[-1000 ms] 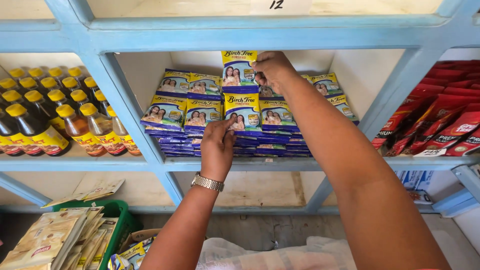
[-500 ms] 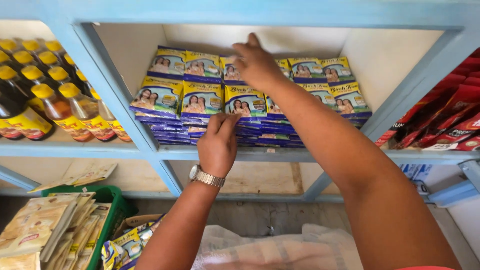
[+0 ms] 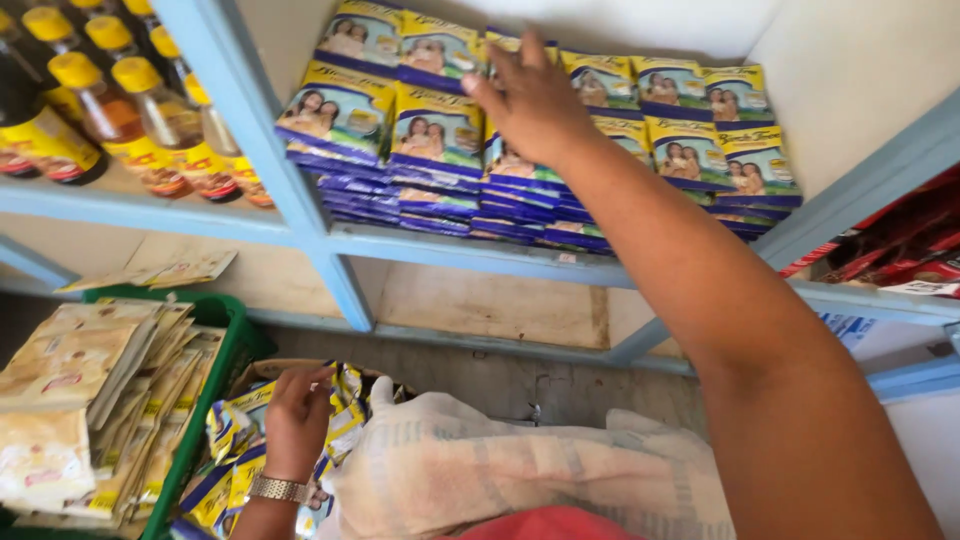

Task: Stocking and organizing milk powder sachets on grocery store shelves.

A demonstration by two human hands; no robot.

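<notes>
My right hand (image 3: 530,100) rests flat on the stacked blue and yellow packets (image 3: 440,135) in the middle compartment of the light blue shelf (image 3: 470,250), fingers spread over the top packets. My left hand (image 3: 297,420), with a metal watch at the wrist, is down low in a pile of the same blue and yellow packets (image 3: 235,440) beside a white woven sack (image 3: 470,470). Its fingers curl over the packets there; a firm grip is not visible.
Bottles with yellow caps (image 3: 110,110) fill the left compartment. Red packets (image 3: 900,250) lie in the right compartment. A green crate (image 3: 225,330) at lower left holds beige sachets (image 3: 80,390). A loose sachet (image 3: 180,270) lies on the lower shelf.
My left hand has dropped from the shelf stack to the packets beside the sack. My right hand stayed on the stacked packets. The view has tilted down and moved closer.
</notes>
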